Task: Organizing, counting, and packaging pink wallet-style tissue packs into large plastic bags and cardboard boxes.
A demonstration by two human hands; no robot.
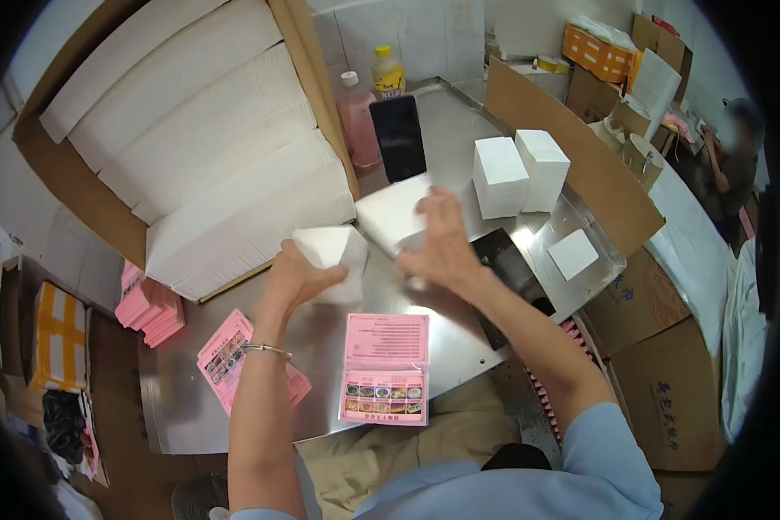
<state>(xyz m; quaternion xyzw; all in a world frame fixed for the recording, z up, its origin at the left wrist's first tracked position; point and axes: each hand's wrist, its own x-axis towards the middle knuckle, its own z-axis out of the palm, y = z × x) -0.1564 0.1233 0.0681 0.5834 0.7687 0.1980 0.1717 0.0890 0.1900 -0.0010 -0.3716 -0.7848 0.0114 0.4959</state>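
Over the middle of the metal table, my left hand (pixel 302 279) grips a stack of white paper napkins (pixel 328 246). Just to its right, my right hand (pixel 445 243) is closed on another napkin stack (pixel 392 211), which is tilted and slightly blurred. Below the hands lies a pink printed packet (pixel 386 369) with small food pictures. More pink packets (pixel 225 355) lie partly hidden under my left forearm. Two upright napkin stacks (pixel 500 178) stand together to the right of my right hand, and a small white square pile (pixel 573 254) sits nearer the right edge.
A large cardboard box (pixel 325 95) filled with rows of white napkins leans at the left. Behind the hands stand a black phone (pixel 399 139), a pink bottle (pixel 359 121) and a yellow-capped bottle (pixel 388 74). A cardboard flap (pixel 572 147) borders the right side; another person (pixel 730 173) sits beyond.
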